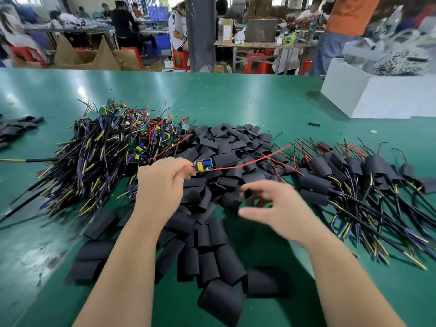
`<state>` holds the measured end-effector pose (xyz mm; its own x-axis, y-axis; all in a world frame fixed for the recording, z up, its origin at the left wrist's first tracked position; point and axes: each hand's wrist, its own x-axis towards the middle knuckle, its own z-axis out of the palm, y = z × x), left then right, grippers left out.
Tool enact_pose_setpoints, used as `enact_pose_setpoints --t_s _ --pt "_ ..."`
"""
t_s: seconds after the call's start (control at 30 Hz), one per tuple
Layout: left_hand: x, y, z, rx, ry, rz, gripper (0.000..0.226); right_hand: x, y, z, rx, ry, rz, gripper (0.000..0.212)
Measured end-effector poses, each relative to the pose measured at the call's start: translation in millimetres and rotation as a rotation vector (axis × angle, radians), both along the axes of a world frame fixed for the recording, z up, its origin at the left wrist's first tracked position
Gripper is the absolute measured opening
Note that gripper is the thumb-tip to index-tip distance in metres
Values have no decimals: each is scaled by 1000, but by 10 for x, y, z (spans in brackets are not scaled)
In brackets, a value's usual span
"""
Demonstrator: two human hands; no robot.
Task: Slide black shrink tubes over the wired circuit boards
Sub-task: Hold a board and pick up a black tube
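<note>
My left hand (160, 182) pinches a small wired circuit board (204, 165) with yellow and blue parts by its left end, above a heap of black shrink tubes (212, 234). The board's red wires (238, 166) trail to the right. My right hand (276, 208) is blurred and hovers over the heap, its fingers loosely spread and its thumb apart, with nothing clearly in its grip. Bare wired boards (106, 147) are piled at the left. Boards with tubes on them (342, 175) lie at the right.
The green table (236, 95) runs back to a far edge. A white box (377, 95) stands at the back right. A few more black tubes (16, 128) lie at the far left edge. People work at benches beyond the table.
</note>
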<state>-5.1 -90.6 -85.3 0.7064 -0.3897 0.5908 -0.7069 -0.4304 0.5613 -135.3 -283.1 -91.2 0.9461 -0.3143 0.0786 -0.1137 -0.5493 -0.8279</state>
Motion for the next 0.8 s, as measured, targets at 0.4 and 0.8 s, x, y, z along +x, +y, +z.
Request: enact_pose_setpoints --t_s 0.4,0.8 --pt "-56 -43 -2 36 118 -204 17 -16 -265 212 1516 -707 -200 27" --pt "-68 -28 10 53 207 -213 22 -75 -212 249 1562 -688 114 49"
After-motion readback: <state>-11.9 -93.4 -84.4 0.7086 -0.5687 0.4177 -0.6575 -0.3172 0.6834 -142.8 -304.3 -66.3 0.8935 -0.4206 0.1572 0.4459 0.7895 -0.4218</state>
